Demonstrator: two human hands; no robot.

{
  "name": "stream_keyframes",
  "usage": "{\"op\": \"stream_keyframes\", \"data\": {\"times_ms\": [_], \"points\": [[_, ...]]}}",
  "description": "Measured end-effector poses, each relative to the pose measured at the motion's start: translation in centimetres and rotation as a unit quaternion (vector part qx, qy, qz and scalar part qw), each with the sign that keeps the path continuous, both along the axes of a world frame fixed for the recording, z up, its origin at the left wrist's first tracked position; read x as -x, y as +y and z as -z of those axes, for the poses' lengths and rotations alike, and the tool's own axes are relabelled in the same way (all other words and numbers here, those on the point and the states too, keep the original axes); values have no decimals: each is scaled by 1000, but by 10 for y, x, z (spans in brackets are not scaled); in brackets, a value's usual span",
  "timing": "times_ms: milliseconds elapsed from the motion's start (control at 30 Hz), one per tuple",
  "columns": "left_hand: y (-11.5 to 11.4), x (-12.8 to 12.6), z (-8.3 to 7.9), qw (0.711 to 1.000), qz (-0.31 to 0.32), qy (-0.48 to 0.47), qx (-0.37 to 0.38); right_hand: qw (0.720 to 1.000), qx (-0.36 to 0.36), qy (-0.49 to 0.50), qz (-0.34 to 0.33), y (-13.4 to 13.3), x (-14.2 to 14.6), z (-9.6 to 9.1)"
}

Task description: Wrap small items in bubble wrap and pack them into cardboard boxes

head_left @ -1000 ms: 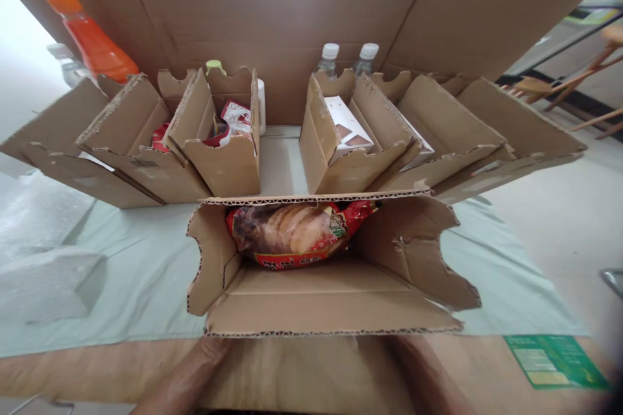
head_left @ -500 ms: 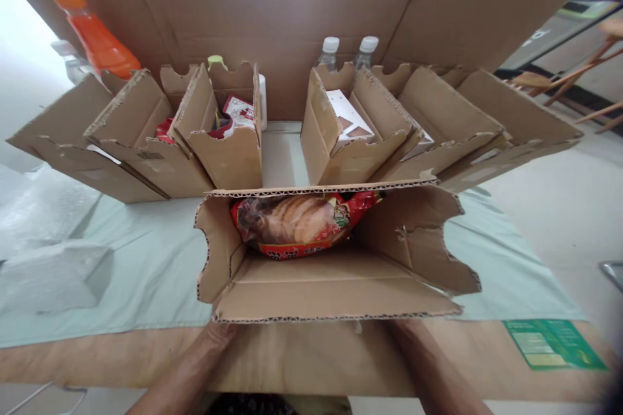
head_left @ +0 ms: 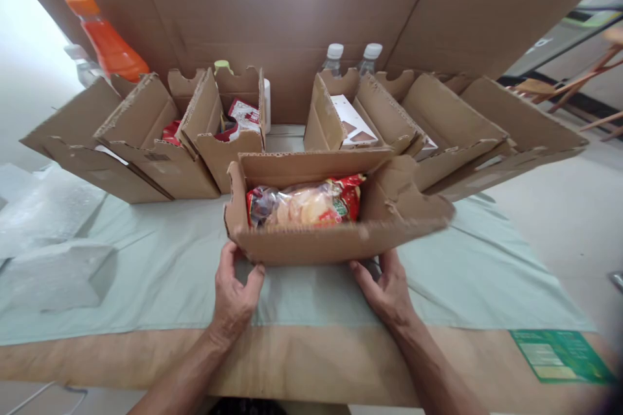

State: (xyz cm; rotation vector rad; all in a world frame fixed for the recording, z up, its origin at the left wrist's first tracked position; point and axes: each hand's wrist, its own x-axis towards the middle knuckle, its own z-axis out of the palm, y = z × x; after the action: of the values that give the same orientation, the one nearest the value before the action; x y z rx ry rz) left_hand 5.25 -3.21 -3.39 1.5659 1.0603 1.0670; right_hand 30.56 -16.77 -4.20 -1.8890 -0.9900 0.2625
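An open-topped cardboard box (head_left: 311, 248) sits crosswise in front of me, its near wall toward me. Inside lies a red and clear plastic food packet (head_left: 306, 204) with pale, round pieces showing. My left hand (head_left: 236, 288) grips the lower left of the box, thumb against the near side and the other fingers partly hidden beneath. My right hand (head_left: 387, 288) does the same at the lower right. Whether the box bottom touches the cloth is hidden.
Behind stands a row of upright cardboard boxes, including one with a white carton (head_left: 353, 120). A gap separates the left and right groups. Bottles, one orange (head_left: 114, 48), stand behind. Bubble wrap (head_left: 53, 272) lies left; a green card (head_left: 559, 355) lies right on the wooden edge.
The box has moved away from me toward the gap in the row and tilted back, so its near wall faces me more. Both hands, hidden before, now show under its near side.
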Motion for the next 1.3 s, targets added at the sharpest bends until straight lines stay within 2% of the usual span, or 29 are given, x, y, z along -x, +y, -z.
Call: {"op": "stream_keyframes", "data": {"times_ms": [200, 433, 633, 800, 900, 1033, 1167, 1300], "points": [[1, -8, -1, 1000, 5, 15, -18, 999, -16, -43, 22, 8, 3, -9], [0, -9, -1, 992, 121, 33, 10, 998, -13, 5, 62, 12, 3, -20], [4, -8, -4, 993, 111, 42, -30, 995, -24, -20, 94, 13, 2, -19], [3, -4, 0, 981, 193, -5, 21, 990, -48, -48, 127, 11, -2, -15], [3, -6, 5, 969, 228, -74, 66, 990, -48, -29, 128, 11, -4, -12], [6, -10, 7, 956, 208, -172, 112, 991, -51, 3, 124, 12, -6, -9], [8, -12, 5, 963, 162, -179, 123, 990, -75, 22, 119, 12, -9, -5], [7, -11, 1, 969, 144, -170, 110, 989, -89, 22, 119, 11, -12, -5]]}}
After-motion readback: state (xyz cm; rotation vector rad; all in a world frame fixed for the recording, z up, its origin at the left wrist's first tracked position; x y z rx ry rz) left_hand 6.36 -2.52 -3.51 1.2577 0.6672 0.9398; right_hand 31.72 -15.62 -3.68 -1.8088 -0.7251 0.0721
